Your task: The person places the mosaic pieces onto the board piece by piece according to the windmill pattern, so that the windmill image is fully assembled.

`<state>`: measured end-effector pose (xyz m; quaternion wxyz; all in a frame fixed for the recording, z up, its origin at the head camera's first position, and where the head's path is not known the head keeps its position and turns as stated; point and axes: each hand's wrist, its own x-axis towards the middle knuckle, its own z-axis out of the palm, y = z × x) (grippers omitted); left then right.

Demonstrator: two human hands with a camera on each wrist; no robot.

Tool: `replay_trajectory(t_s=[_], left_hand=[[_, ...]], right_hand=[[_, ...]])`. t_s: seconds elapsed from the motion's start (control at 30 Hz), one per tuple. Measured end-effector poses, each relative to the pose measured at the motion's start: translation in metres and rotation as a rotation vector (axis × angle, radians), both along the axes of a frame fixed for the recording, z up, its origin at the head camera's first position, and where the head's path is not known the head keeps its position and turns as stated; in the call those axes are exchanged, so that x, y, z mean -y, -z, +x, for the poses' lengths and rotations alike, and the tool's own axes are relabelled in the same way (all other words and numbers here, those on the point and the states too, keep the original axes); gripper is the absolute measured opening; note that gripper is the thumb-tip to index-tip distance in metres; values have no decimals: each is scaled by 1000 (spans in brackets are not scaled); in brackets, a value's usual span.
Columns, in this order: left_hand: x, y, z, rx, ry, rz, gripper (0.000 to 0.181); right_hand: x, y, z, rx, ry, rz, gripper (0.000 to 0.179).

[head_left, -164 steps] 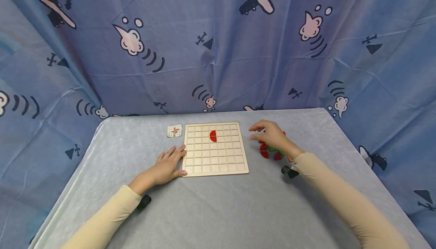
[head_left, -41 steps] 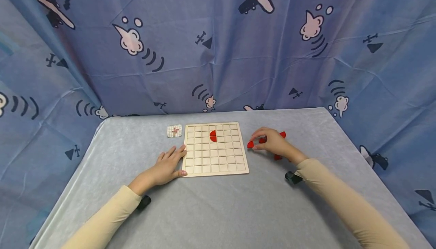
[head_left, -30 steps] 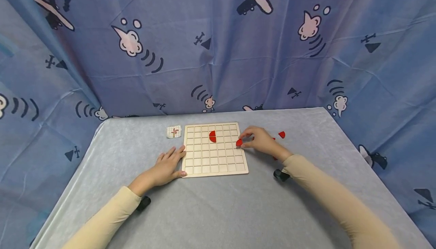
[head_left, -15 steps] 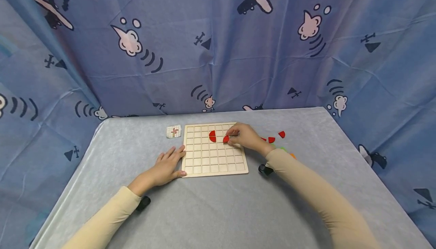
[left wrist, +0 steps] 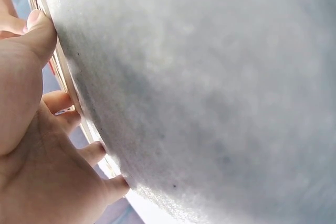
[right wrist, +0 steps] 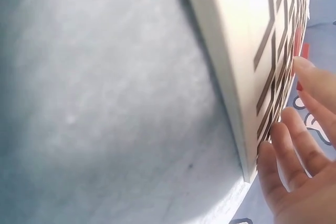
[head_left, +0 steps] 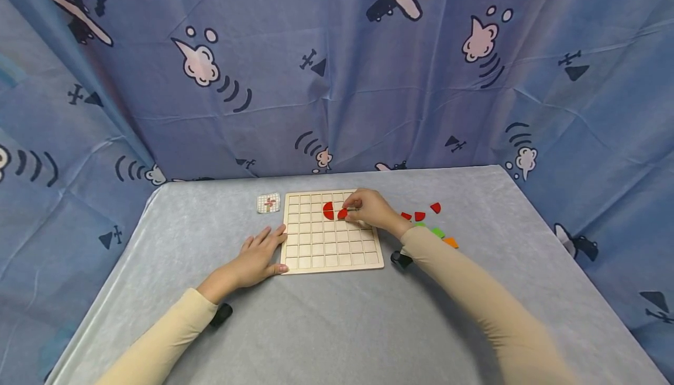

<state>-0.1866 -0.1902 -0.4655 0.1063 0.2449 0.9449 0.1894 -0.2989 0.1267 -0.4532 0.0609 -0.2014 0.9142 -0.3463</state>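
Note:
A square wooden board (head_left: 316, 250) with a grid of shallow cells lies on the cloth. Two red quarter-circle pieces (head_left: 329, 210) sit side by side in its upper middle, forming a half disc. My right hand (head_left: 371, 208) reaches over the board's right side and pinches another red quarter-circle piece (head_left: 342, 214) between thumb and index finger, just right of the half disc. In the right wrist view the other fingers spread near the board's edge. My left hand (head_left: 255, 259) rests with spread fingers at the board's left edge, thumb at the lower corner; its fingertips touch the rim in the left wrist view.
Right of the board lie loose red pieces (head_left: 419, 216), green pieces (head_left: 438, 232) and an orange piece (head_left: 450, 243). A small pattern card (head_left: 268, 203) lies beyond the left hand. A printed blue curtain (head_left: 337, 81) hangs behind the table.
My right hand has taken a red quarter-circle piece from the loose pieces and carried it left over the board, up to the half disc. The left hand has stayed in place.

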Motion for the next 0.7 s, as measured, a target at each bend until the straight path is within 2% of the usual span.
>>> replay_trajectory(t_s=[0.43, 0.7], left_hand=[[0, -1, 2, -10, 12, 42, 75], [-1, -3, 1, -10, -3, 5, 75]], right_hand=[[7, 4, -1, -5, -12, 32, 24], [6, 5, -3, 18, 2, 18, 24]])
